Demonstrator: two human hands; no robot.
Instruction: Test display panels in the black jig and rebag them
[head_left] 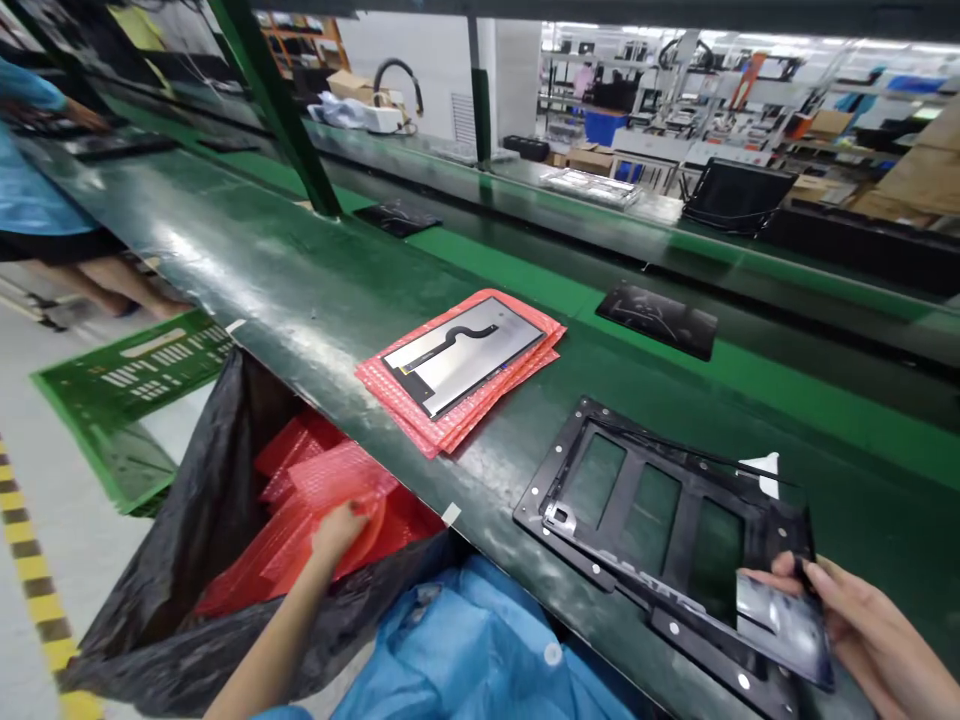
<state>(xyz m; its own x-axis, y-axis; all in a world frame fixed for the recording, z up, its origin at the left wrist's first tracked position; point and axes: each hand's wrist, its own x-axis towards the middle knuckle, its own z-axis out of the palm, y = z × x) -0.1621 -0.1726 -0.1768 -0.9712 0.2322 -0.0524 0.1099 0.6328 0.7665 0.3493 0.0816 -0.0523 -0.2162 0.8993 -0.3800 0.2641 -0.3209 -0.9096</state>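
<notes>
My left hand (339,530) reaches down into a black bag (187,520) beside the bench and closes on a red bubble-wrap sheet (330,490) among several others. My right hand (862,625) grips the near corner of a dark glossy screen panel (780,610) that lies over a black metal frame (660,520) on the green bench. Further left on the bench, a grey display panel (465,355) with a flex cable rests on a stack of red bubble-wrap sleeves (450,415).
A green conveyor belt (525,270) runs behind, carrying dark panels (658,318). A green plastic crate (127,400) stands on the floor at left. Another person in blue (37,190) works at far left. A green post (277,110) rises from the bench.
</notes>
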